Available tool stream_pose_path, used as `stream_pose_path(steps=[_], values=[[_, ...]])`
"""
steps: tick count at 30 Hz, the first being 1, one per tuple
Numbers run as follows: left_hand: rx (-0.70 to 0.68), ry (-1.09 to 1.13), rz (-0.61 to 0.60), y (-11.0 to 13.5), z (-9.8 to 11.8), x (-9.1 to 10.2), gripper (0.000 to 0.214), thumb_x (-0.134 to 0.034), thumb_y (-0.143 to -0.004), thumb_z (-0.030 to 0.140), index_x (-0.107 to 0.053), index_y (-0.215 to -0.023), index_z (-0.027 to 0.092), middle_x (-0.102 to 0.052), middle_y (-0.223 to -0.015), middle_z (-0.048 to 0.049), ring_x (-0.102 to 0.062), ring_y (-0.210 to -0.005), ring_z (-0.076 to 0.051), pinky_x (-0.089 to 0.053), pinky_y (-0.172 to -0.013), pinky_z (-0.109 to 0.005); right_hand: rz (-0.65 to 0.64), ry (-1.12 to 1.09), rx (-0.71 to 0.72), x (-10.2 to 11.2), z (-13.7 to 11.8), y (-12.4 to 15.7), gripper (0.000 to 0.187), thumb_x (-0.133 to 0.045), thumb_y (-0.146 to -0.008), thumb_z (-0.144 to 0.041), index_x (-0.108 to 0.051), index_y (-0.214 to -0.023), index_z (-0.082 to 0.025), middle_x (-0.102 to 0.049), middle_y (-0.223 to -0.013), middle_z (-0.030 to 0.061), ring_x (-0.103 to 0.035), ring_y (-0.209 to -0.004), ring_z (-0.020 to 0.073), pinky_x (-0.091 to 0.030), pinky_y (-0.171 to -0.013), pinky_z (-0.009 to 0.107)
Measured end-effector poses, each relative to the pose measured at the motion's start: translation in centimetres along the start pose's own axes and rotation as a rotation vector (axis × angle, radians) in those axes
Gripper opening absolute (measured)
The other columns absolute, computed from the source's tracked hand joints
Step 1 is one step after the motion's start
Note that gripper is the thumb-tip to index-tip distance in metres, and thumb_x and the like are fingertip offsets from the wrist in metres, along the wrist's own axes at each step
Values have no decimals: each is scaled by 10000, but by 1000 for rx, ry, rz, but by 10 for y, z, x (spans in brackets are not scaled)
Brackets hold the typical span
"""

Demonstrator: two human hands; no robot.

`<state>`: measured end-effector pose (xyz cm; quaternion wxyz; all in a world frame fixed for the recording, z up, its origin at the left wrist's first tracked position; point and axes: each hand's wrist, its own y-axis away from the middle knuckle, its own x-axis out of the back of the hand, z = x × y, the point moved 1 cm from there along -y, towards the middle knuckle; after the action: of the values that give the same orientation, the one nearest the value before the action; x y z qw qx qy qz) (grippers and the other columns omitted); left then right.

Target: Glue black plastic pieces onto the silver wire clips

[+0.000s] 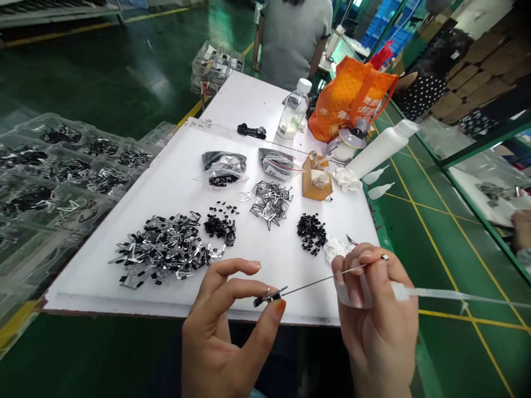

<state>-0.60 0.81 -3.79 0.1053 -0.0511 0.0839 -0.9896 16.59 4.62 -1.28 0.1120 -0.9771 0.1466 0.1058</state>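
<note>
My left hand pinches a small black-and-silver clip part between thumb and fingers. In my right hand is a thin metal rod whose far end reaches the clip part; whether it touches cannot be told. A tiny dark piece shows at the right thumb and fingertip. The same hand also holds a translucent squeeze bottle, its long nozzle pointing right. Beyond my hands lie a heap of black-and-silver clip parts, bare metal frames and small black pieces.
Bagged black parts, a wooden box, crumpled tissue, a clear bottle, a white bottle and an orange bag stand on the white table. Compartment trays lie left. A person is beyond the table.
</note>
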Motion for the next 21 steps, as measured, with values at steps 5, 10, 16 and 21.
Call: stream_pose_path(steps=[5,10,16,21], values=[[39,22,-6,0,1,-2,257,-704,-921,111,-710,-947,367,-632,-1164,54,-597,-1196,-111,-446,-1033,-161,12,-18,11,-2,1,-1,149,-724,-973,-317,-743,-858,-224,-565,-692,-46,-374,-479,50,-387,-532,246],[153,149,126,0,6,-11,201,-710,-890,157,-720,-835,349,-643,-1083,39,-598,-1155,-155,-443,-972,-218,306,212,351,15,11,-61,128,-743,-924,-318,-709,-862,-211,-539,-657,-54,-425,-513,84,-368,-532,260],[350,313,121,0,6,-15,130,-774,-818,226,-739,-750,331,-669,-1041,21,-578,-1127,-193,-387,-1025,-285,349,581,525,32,33,-156,278,-684,-920,-443,-748,-969,-177,-694,-862,53,-597,-720,191,-504,-715,373],[362,311,142,0,7,-13,122,-786,-800,233,-729,-730,316,-660,-1026,4,-569,-1136,-212,-382,-1034,-310,110,692,437,25,42,-181,216,-780,-820,-378,-777,-927,-191,-710,-835,50,-621,-768,217,-518,-793,409]])
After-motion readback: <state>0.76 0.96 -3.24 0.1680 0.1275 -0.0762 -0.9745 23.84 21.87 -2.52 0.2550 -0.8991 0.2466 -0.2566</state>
